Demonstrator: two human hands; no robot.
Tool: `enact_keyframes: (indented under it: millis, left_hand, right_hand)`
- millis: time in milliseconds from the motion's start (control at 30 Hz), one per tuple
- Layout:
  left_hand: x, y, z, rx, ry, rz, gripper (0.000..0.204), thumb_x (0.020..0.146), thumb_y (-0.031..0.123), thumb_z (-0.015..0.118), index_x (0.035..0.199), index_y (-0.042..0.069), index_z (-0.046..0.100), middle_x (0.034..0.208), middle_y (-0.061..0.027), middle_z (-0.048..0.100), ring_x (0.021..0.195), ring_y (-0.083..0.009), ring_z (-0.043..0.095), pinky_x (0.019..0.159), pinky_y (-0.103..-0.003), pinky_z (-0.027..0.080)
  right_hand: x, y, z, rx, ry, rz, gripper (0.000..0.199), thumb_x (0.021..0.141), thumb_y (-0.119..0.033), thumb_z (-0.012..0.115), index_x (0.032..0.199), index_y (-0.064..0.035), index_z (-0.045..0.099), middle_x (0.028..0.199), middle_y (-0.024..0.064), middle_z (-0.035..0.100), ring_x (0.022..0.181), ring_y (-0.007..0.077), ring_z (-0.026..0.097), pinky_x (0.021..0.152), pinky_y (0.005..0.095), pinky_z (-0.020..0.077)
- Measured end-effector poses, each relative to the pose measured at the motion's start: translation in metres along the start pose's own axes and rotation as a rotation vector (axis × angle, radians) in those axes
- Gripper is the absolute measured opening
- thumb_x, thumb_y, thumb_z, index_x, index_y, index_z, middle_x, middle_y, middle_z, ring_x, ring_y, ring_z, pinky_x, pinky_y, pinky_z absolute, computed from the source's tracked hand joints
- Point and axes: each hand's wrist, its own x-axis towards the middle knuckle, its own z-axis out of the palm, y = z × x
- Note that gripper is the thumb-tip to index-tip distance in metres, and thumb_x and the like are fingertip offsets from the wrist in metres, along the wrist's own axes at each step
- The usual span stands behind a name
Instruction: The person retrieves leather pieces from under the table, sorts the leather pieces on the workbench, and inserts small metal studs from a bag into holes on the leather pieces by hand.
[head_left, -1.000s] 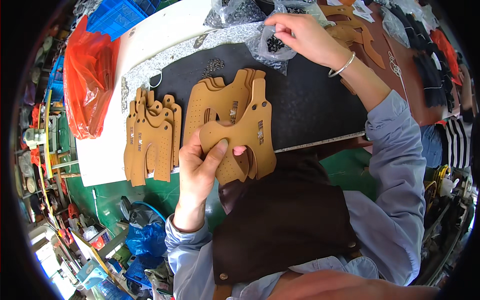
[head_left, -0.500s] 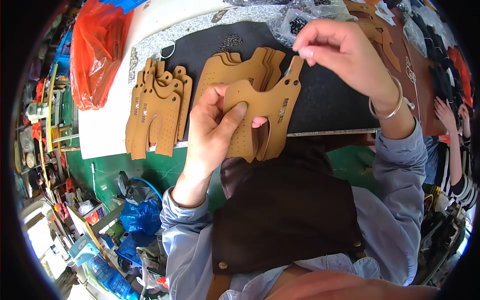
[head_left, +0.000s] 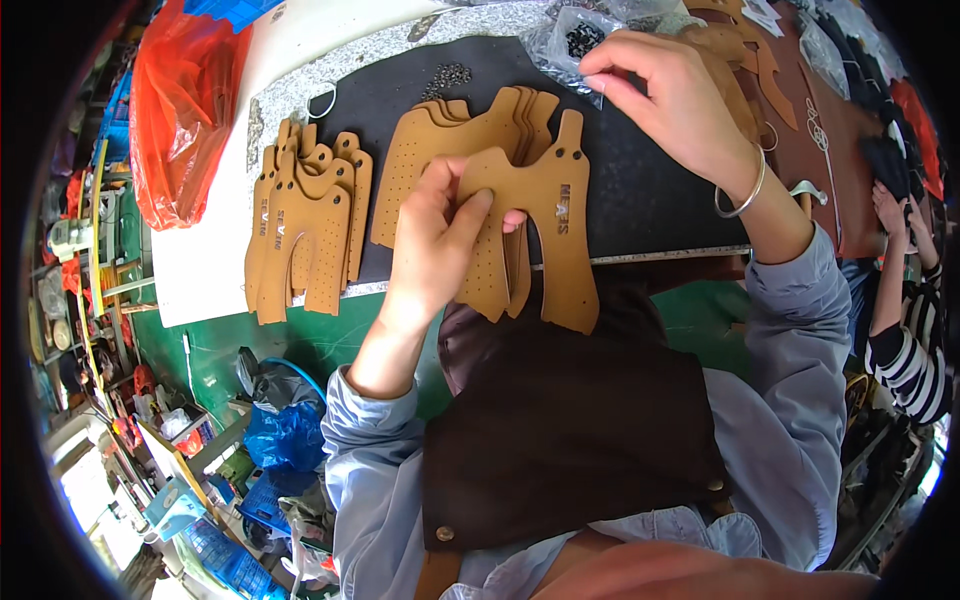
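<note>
My left hand (head_left: 435, 240) is closed on a few tan leather pieces (head_left: 568, 235), its thumb pressed on their face. They are cut-out shapes with punched holes, and the front one carries two dark snaps on its narrow upper strap. My right hand (head_left: 675, 105) is raised above the strap, thumb and forefinger pinched together; whatever they hold is too small to make out. Just behind those fingertips lies a clear plastic bag (head_left: 562, 48) of small black parts. More tan leather pieces (head_left: 405, 150) are stacked on the black mat (head_left: 660, 205) behind my left hand.
On the left, another group of snapped leather pieces (head_left: 325, 250) overlaps the table edge. Loose dark snaps (head_left: 450, 78) sit at the mat's back. A red plastic bag (head_left: 185, 120) hangs far left. At the right, another person's hand (head_left: 888, 208) shows beside brown material (head_left: 830, 190).
My right hand has shifted slightly left and up, away from the strap and closer to the bag of parts. The held front piece has swung downward and faces me more flatly.
</note>
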Motion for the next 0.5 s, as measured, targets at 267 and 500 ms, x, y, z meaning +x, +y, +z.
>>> enact_keyframes:
  millis: [267,500]
  left_hand:
    - [-0.035,0.008,0.014,0.183,-0.274,0.128,0.019,0.083,-0.007,0.048,0.101,-0.001,0.052,0.091,-0.0084,0.059,0.078,-0.0145,0.062,0.069,-0.026,0.048]
    - [-0.043,0.014,0.020,0.225,-0.519,0.227,0.021,0.080,-0.011,0.045,0.098,-0.002,0.052,0.095,-0.0123,0.060,0.081,-0.0148,0.061,0.069,-0.022,0.047]
  right_hand:
    - [0.002,0.001,0.022,0.191,-0.165,-0.110,0.009,0.074,-0.006,0.061,0.078,0.0003,0.056,0.071,0.0109,0.057,0.066,0.0261,0.057,0.060,0.0335,0.0439]
    - [-0.011,-0.005,0.039,0.278,-0.377,-0.175,0.016,0.069,-0.002,0.066,0.079,-0.0006,0.054,0.083,0.0068,0.052,0.072,0.0211,0.055,0.063,0.0300,0.0441]
